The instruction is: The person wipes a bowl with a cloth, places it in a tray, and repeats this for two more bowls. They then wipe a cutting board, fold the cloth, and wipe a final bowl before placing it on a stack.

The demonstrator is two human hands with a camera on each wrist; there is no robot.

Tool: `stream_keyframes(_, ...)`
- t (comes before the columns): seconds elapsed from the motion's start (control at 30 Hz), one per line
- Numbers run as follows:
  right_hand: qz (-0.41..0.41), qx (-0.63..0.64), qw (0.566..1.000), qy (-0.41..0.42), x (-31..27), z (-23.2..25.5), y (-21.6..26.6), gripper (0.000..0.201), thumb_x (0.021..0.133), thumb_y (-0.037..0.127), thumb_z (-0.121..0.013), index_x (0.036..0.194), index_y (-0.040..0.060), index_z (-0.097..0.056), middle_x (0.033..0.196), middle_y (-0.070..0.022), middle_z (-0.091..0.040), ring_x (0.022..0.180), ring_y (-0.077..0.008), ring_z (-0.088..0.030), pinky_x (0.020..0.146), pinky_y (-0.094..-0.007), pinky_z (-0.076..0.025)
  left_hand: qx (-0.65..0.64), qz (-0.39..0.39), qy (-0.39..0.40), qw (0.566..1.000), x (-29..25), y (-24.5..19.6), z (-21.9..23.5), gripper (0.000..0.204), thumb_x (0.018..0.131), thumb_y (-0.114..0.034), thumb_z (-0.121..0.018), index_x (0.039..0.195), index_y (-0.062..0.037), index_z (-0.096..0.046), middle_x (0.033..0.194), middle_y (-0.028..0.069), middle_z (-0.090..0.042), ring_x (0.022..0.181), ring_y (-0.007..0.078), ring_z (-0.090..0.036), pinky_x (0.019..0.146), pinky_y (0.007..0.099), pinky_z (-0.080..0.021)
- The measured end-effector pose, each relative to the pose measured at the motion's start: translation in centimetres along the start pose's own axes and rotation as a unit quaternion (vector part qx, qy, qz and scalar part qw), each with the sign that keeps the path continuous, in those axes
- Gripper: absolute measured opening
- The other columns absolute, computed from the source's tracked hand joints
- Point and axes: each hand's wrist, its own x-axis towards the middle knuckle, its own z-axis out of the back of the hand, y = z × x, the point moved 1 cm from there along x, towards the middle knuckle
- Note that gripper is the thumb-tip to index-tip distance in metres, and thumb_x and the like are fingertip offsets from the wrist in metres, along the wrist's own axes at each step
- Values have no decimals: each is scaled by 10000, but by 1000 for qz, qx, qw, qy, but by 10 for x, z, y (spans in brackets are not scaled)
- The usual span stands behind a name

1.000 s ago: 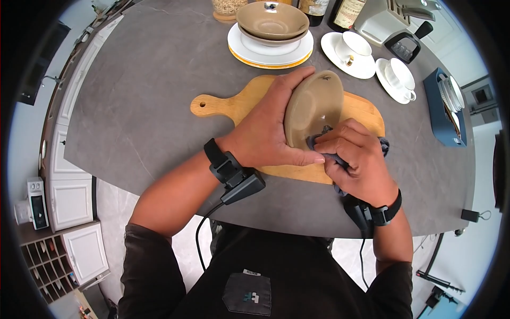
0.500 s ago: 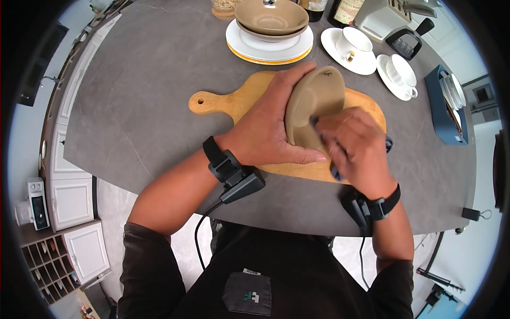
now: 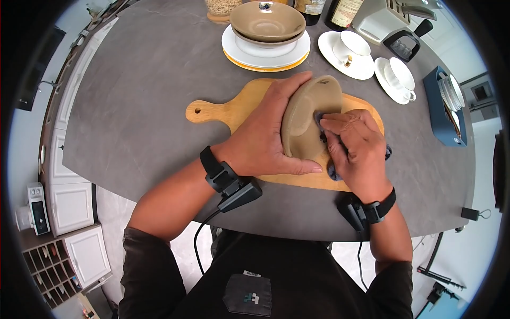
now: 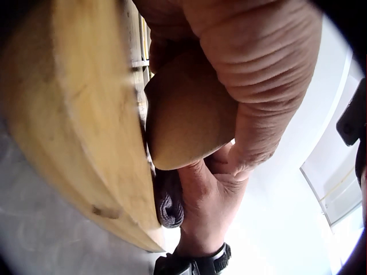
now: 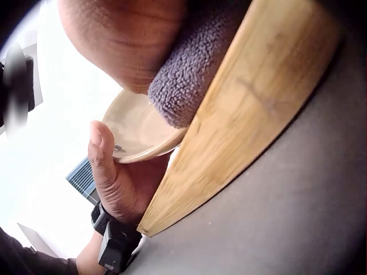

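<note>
A tan bowl [image 3: 300, 125] is tilted on its side over the wooden cutting board [image 3: 241, 109], its inside turned toward my right hand. My left hand [image 3: 265, 133] grips it from the left, thumb along the lower rim and fingers behind. My right hand [image 3: 357, 146] pinches a dark grey cloth [image 5: 186, 80] and presses it against the bowl's inner wall. Most of the cloth is hidden under the right palm; a fold of it hangs down by the board in the left wrist view. A small dark mark shows inside the bowl near the rim.
Behind the board stand stacked tan bowls [image 3: 265, 24] on white plates [image 3: 234, 48]. Two white cups on saucers, a cup [image 3: 351, 47] and a cup [image 3: 399, 74], sit at the right back. Bottles [image 3: 344, 13], a toaster [image 3: 378, 20] and a blue bin [image 3: 443, 119] stand beyond.
My right hand has moved the cloth up along the inside of the bowl, from near the lower rim toward its middle. My left hand keeps its grip on the bowl.
</note>
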Motion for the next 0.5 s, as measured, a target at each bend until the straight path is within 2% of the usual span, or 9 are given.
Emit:
stream_keyframes(0.03, 25, 5, 1000, 17, 1, -1, 2, 276, 756, -17, -798, 1025, 36, -767, 1036, -87, -784, 930, -324, -710, 830, -433, -596, -5, -1, -7, 1000, 0, 1, 1, 1360, 658, -427, -1052, 1680, -2, -262, 1571, 239, -436, 1462, 407, -468, 1233, 489, -405)
stream_keyframes(0.1, 73, 41, 996, 41, 0, -6, 7, 285, 738, -7, -793, 1018, 38, -763, 1047, -75, -778, 952, -309, -710, 816, -436, -589, -5, 0, -4, 1000, 0, 1, 2, 1360, 657, -425, -1053, 1680, 1, -264, 1568, 242, -438, 1455, 414, -471, 1233, 491, -404)
stream_keyframes(0.17, 70, 60, 995, 42, -2, -7, 15, 289, 736, -1, -793, 1022, 39, -764, 1053, -72, -776, 970, -305, -707, 816, -436, -584, -6, -1, 2, 1000, 0, 0, 3, 1360, 655, -423, -1053, 1679, 4, -266, 1564, 244, -440, 1449, 420, -475, 1233, 494, -402)
stream_keyframes(0.23, 68, 80, 993, 46, -5, -7, 12, 302, 748, 30, -797, 1049, 52, -770, 1079, -63, -768, 1021, -301, -696, 820, -433, -568, 31, 38, 29, 998, 0, -5, 7, 1428, 653, -359, -1084, 1717, -22, -192, 1656, 178, -405, 1538, 296, -438, 1271, 458, -382)
stream_keyframes(0.33, 66, 55, 995, 46, -4, 1, 16, 328, 751, 51, -803, 1078, 61, -770, 1102, -62, -763, 1036, -298, -691, 821, -431, -561, 35, 48, 32, 998, 0, -8, 7, 1429, 655, -360, -1084, 1716, -20, -188, 1665, 188, -390, 1545, 301, -428, 1277, 462, -372)
stream_keyframes(0.37, 65, 54, 995, 55, -5, 2, 14, 339, 761, 75, -807, 1098, 64, -769, 1134, -58, -762, 1035, -290, -690, 821, -427, -557, -3, 39, 6, 999, 0, -5, 4, 1348, 664, -439, -1056, 1670, 7, -278, 1585, 238, -435, 1480, 417, -457, 1252, 498, -376)
stream_keyframes(0.5, 67, 33, 996, 49, -6, 7, 13, 378, 779, 156, -853, 1136, 59, -771, 1154, -61, -768, 1033, -298, -697, 847, -438, -568, 40, 5, 23, 999, 3, -8, 7, 1368, 667, -441, -1056, 1677, 8, -250, 1583, 244, -429, 1483, 417, -452, 1250, 505, -380)
